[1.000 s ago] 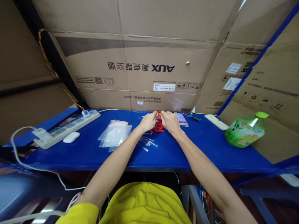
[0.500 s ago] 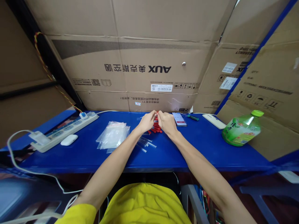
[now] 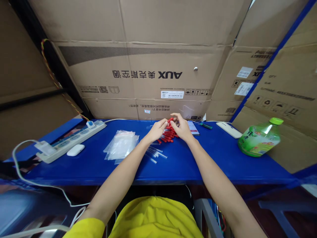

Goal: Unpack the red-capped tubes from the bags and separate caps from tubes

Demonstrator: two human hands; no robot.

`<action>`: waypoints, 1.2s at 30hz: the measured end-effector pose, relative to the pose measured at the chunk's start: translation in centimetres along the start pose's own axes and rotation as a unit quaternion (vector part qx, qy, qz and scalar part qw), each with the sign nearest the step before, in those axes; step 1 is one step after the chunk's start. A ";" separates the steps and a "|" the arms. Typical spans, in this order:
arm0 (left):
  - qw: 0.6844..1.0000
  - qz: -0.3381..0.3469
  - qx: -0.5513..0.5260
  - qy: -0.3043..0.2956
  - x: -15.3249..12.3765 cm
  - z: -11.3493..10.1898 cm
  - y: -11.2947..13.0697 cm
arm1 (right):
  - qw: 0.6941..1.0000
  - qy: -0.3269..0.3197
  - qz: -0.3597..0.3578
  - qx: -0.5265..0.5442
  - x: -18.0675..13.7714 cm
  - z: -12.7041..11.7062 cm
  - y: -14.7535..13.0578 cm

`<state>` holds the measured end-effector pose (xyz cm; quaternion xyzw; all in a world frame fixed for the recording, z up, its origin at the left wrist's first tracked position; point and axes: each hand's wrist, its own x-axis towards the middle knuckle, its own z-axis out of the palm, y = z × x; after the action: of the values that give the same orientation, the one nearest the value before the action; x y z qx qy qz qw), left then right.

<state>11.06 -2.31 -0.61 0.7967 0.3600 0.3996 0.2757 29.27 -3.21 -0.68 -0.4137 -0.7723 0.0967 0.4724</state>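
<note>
Both my hands meet over a pile of small red pieces (image 3: 169, 135) at the back middle of the blue table (image 3: 210, 158). My left hand (image 3: 156, 130) has its fingers curled and pinched at the pile's left edge. My right hand (image 3: 182, 128) arches over the pile's right side, fingertips pinching a red piece near the top. Several clear thin tubes (image 3: 156, 152) lie on the table just in front of the pile, under my left wrist. A stack of clear plastic bags (image 3: 121, 145) lies to the left of my left forearm.
A white power strip (image 3: 71, 140) with a cable and a white earbud case (image 3: 75, 150) sit at the left. A phone (image 3: 193, 127), a small green screwdriver (image 3: 205, 125), a white remote (image 3: 229, 129) and a green bottle (image 3: 260, 138) lie to the right. Cardboard boxes (image 3: 148, 76) wall the back.
Both hands stayed at the red pile, working it between the fingertips. My right hand has lifted and arched over the pile, showing more of the red pieces. The view shifted slightly.
</note>
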 end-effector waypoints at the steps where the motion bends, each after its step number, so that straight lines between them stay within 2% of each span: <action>1: 0.999 -0.020 -0.029 -0.007 0.1 0.1 -0.1 | 1.000 -0.007 -0.015 -0.011 0.0 -0.1 0.0; 5: 0.985 -0.098 -0.135 -0.034 0.2 0.4 -0.1 | 0.995 -0.047 -0.069 -0.047 0.1 -0.4 0.4; 10: 0.959 -0.164 -0.219 -0.076 0.1 0.0 0.0 | 0.991 -0.090 -0.078 -0.055 0.1 -0.6 1.0; 27: 0.939 -0.198 -0.250 -0.129 -0.2 -1.2 -0.3 | 0.987 -0.132 -0.082 -0.044 -0.1 -0.3 0.5; 32: 0.930 -0.212 -0.280 -0.112 -0.2 -1.1 0.2 | 0.988 -0.113 -0.091 -0.056 -0.2 0.4 0.6; 36: 0.908 -0.242 -0.322 -0.112 0.0 -0.9 0.5 | 0.987 -0.104 -0.096 -0.074 -0.1 0.7 0.7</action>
<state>10.52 -2.51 0.20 0.5924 0.3607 0.3230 0.6440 29.15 -2.69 -1.48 -0.3589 -0.8585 0.0356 0.3645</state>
